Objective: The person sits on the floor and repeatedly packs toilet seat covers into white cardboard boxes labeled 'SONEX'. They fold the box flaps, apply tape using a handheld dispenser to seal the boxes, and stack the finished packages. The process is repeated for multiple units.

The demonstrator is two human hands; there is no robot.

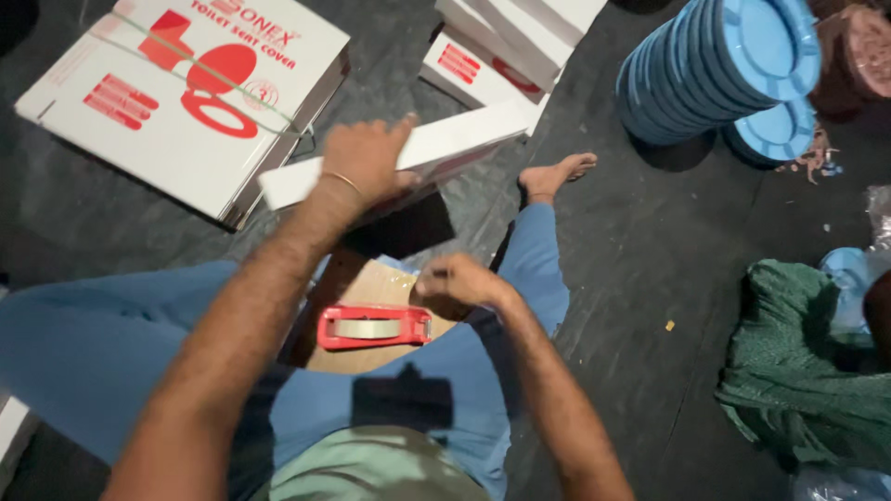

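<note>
The left hand (367, 158) reaches forward with its palm pressed flat on the top edge of a white carton flap (399, 153), fingers spread along it, apparently pinning the flap so it stays put. A thin gold bangle sits at that wrist. The right hand (459, 283) is drawn close to the body, fingers curled in a loose pinch at the corner of a brown cardboard sheet (371, 288); whether it grips anything small there, I cannot tell.

The cardboard sheet lies between the person's legs, in front of the lap. On it rests one red tape dispenser (374, 327), lying flat just beside the right hand, within easy reach, untouched by either hand.

The person sits on a dark floor (640, 278) in blue trousers, one bare foot (555, 176) stretched forward past the flap.

Farther out at upper left lies one large flat white box with red print (186, 93), bound by a thin strap. At top centre leans a stack of similar flat white boxes (510, 42), at least three. At upper right lie two stacks of round blue plastic discs (719, 70), one large and tipped on its side, one smaller behind it. At the right edge, a heap of green cloth (798, 371).
</note>
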